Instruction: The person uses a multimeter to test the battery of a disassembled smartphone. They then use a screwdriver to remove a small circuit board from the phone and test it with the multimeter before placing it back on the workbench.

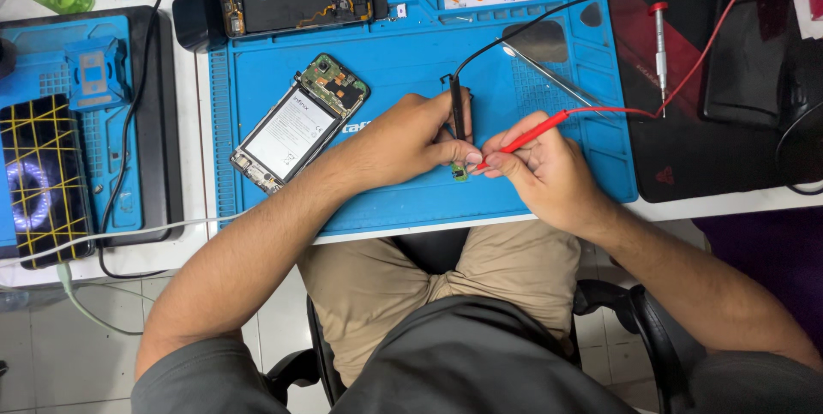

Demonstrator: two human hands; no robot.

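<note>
Left hand (pixel 410 141): closed around the black probe (pixel 458 114), its tip down on the small circuit board (pixel 460 173).
Right hand (pixel 538 172): pinched on the red probe (pixel 525 140), tip at the same board.
Edges: the board lies on the blue mat (pixel 403 63) near its front rim (tabletop edge just beyond).
Open room: bare mat between the hands and the opened phone (pixel 299 123).
Hard to see: the board's details, mostly hidden by fingertips.
</note>
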